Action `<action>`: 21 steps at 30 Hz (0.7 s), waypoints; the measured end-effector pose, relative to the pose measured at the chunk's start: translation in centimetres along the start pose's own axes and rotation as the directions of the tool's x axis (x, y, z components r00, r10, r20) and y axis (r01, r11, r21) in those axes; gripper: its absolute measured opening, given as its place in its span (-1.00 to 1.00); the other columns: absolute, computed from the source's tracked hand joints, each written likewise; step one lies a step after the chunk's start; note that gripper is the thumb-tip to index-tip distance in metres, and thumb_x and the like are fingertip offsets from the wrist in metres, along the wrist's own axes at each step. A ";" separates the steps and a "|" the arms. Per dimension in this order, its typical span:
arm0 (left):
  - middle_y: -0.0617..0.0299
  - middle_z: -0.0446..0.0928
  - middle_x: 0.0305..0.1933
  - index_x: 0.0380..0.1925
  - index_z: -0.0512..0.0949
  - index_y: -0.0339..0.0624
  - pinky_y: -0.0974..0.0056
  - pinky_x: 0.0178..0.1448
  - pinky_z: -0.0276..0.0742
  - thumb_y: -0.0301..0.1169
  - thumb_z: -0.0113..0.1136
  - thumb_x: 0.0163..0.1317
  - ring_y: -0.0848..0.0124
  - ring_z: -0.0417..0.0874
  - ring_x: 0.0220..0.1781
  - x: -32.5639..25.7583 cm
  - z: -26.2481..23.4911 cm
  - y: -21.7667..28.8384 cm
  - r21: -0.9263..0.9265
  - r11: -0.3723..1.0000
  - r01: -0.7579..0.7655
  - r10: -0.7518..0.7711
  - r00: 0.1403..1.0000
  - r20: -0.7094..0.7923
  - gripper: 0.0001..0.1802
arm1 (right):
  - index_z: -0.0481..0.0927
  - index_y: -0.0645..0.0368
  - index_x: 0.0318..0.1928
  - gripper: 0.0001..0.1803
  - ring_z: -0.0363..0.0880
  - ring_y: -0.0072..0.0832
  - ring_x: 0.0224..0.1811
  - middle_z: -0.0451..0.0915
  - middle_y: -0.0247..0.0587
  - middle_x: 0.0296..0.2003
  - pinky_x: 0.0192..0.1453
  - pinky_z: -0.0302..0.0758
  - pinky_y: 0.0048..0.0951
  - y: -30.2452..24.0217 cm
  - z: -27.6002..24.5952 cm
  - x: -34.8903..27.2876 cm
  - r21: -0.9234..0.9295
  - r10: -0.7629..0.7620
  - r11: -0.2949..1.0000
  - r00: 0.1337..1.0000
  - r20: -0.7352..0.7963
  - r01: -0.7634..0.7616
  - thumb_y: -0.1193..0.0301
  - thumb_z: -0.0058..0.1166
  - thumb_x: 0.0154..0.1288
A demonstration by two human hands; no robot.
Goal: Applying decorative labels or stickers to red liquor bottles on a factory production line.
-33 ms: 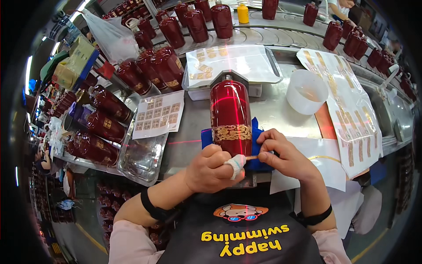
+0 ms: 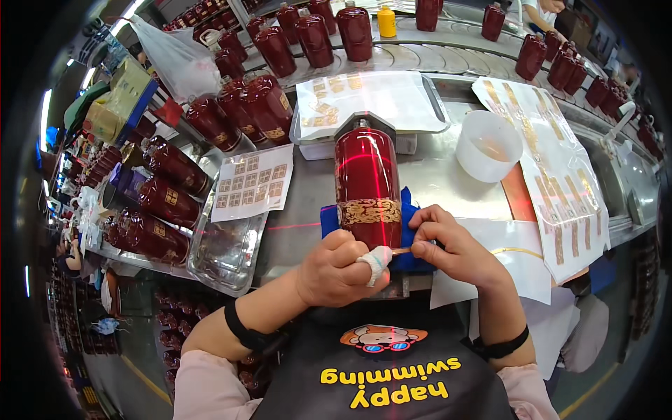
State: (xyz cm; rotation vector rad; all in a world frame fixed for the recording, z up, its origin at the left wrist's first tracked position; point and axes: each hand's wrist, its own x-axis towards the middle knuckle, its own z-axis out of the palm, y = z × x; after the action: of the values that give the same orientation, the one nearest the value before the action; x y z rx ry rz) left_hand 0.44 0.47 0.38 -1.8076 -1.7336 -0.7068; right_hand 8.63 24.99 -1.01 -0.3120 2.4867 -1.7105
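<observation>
Pinching thin gold strip (image 2: 402, 250) with left hand (image 2: 341, 269) and right hand (image 2: 448, 246); probably light, flimsy, easily torn, best held by 2 ends

The hands (image 2: 341, 269) hold a thin strip (image 2: 401, 250), seemingly gold, near a gold-banded red bottle (image 2: 365, 171).

thin strip (image 2: 402, 250) partly hidden, co-worker (image 2: 540, 17) cut off

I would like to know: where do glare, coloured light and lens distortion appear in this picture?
Head view: a red light line runs down the middle bottle; head view: bright reflections show on the metal tray at left; head view: bottles near the left edge lean outward, probably partly fisheye distortion, and the corners go black.
</observation>
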 end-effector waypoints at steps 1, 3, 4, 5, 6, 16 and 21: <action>0.34 0.42 -0.28 -0.20 0.64 -0.17 0.23 -0.29 0.36 -0.52 0.48 -0.16 0.36 0.46 -0.32 -0.2 0.0 -0.1 0.013 1.000 -0.015 0.015 1.000 0.014 -0.59 | 0.61 0.18 -0.28 -0.79 0.31 -0.17 0.21 0.41 -0.11 0.06 0.35 0.27 -0.23 0.1 0.0 0.0 0.002 -0.001 1.000 1.000 0.004 0.001 0.28 0.19 0.39; 0.36 0.45 -0.24 -0.24 0.65 -0.16 0.23 -0.28 0.36 -0.52 0.48 -0.16 0.37 0.47 -0.31 -1.1 0.2 0.0 -0.018 0.999 0.045 -0.045 0.999 0.003 -0.63 | 0.58 0.18 -0.28 -0.77 0.31 -0.27 0.18 0.38 -0.14 0.05 0.31 0.27 -0.30 0.4 0.1 0.2 0.006 -0.010 1.000 1.000 0.011 0.009 0.28 0.16 0.43; 0.37 0.47 -0.22 -0.28 0.65 -0.16 0.23 -0.27 0.36 -0.51 0.47 -0.16 0.38 0.47 -0.31 -2.0 0.4 0.3 -0.064 0.991 0.121 -0.122 0.992 -0.020 -0.66 | 0.57 0.18 -0.28 -0.77 0.32 -0.30 0.17 0.37 -0.16 0.05 0.30 0.28 -0.32 0.3 0.1 0.2 -0.001 -0.015 1.000 1.000 0.015 0.016 0.27 0.15 0.44; 0.39 0.49 -0.19 -0.32 0.66 -0.16 0.23 -0.27 0.36 -0.51 0.47 -0.16 0.39 0.47 -0.30 -2.4 0.5 0.5 -0.111 0.975 0.194 -0.199 0.979 -0.038 -0.69 | 0.56 0.18 -0.29 -0.76 0.32 -0.34 0.16 0.36 -0.17 0.05 0.29 0.28 -0.34 0.3 0.1 0.1 -0.006 -0.020 1.000 1.000 0.018 0.020 0.26 0.15 0.44; 0.38 0.50 -0.18 -0.31 0.66 -0.16 0.23 -0.27 0.36 -0.51 0.47 -0.16 0.38 0.47 -0.31 -2.1 0.4 0.4 -0.067 0.987 0.143 -0.146 0.988 -0.041 -0.68 | 0.56 0.17 -0.28 -0.75 0.32 -0.34 0.17 0.35 -0.17 0.06 0.29 0.28 -0.34 0.0 0.0 0.1 -0.020 -0.025 0.999 0.999 0.024 0.025 0.25 0.16 0.44; 0.35 0.53 -0.12 -0.28 0.67 -0.17 0.23 -0.23 0.38 -0.48 0.49 -0.15 0.37 0.48 -0.27 -2.1 0.2 0.2 -0.022 0.996 0.087 -0.086 0.996 0.019 -0.66 | 0.56 0.15 -0.28 -0.71 0.31 -0.33 0.18 0.35 -0.19 0.07 0.28 0.27 -0.33 -0.1 0.0 0.1 -0.025 -0.011 1.000 1.000 0.025 0.012 0.19 0.25 0.38; 0.35 0.53 -0.14 -0.25 0.67 -0.17 0.22 -0.26 0.38 -0.49 0.49 -0.18 0.36 0.48 -0.30 -0.7 0.0 0.3 0.030 0.999 0.032 -0.033 0.999 0.010 -0.62 | 0.56 0.16 -0.29 -0.73 0.31 -0.33 0.18 0.35 -0.19 0.07 0.27 0.27 -0.34 -0.1 -0.1 0.1 -0.018 0.003 1.000 1.000 0.022 -0.003 0.21 0.25 0.37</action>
State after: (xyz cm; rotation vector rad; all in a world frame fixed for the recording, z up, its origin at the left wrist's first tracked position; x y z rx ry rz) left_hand 0.71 -0.06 -0.16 -1.7703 -1.7749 -0.6825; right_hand 8.54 24.99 -0.88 -0.3271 2.4872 -1.6745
